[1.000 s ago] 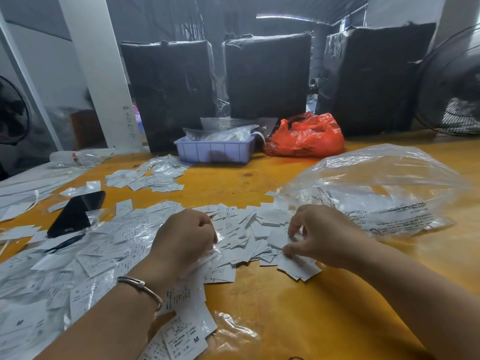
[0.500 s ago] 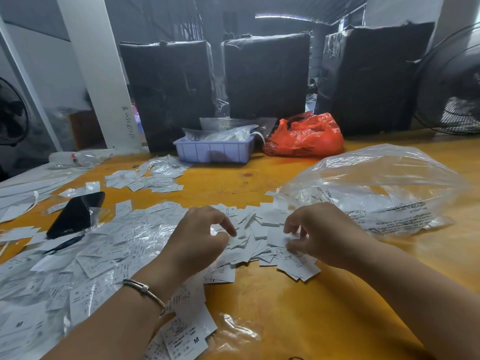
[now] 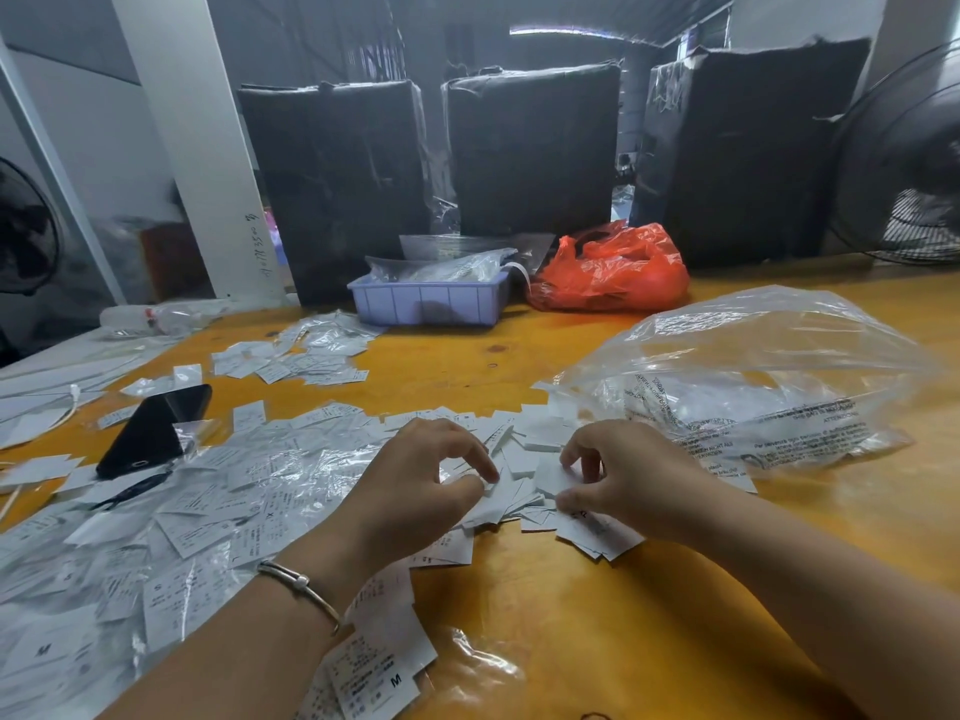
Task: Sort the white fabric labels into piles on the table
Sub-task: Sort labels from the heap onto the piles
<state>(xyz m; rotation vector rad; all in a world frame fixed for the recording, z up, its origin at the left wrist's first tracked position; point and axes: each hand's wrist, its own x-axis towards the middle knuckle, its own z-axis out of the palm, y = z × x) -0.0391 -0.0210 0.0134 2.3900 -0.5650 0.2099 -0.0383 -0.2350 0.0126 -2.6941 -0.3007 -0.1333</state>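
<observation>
Head view: loose heap of small white printed fabric labels (image 3: 519, 454) mid yellow wooden counter (image 3: 597, 641), beside a crumpled clear plastic bag (image 3: 753, 387). Left hand (image 3: 415, 485) fingers curled, pinching a label at the heap. Right hand (image 3: 618, 480) curled, thumb and fingers gripping another label.

Head view, forward-down, close over table (image 3: 519, 641).

- Two hands: left hand (image 3: 415, 480), right hand (image 3: 623, 480)
- Three black wrapped boxes (image 3: 530, 148)
- One blue tray (image 3: 426, 304)
- One red bag (image 3: 613, 272)
- One clear plastic bag (image 3: 753, 376)
- One black phone (image 3: 150, 433)
- White fabric labels (image 3: 249, 491): too many to count
</observation>
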